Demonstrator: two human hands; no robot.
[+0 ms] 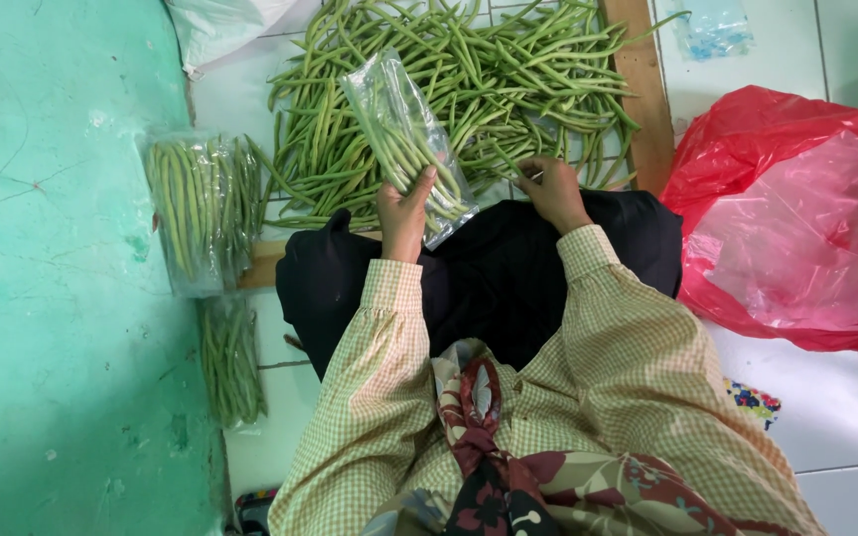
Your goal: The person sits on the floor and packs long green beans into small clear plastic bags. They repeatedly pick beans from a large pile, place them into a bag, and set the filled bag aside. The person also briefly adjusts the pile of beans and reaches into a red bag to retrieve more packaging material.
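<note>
Tiled floor (846, 397); left grip (404, 208) around bean bag (404, 129).

- The pile of loose green beans (469, 79) runs past the top edge, so its far end cannot be seen.
- The right hand (551, 191) has its fingertips buried among the beans; what they pinch is too small to tell.
- The left hand (404, 213) covers the lower end of the clear bag of beans (404, 134).
- The red plastic bag (786, 218) is cut by the right edge; its contents are hidden.
- A white bag (220, 25) at the top is mostly out of frame.
- A dark object (253, 508) at the bottom edge is cut off and unidentifiable.
</note>
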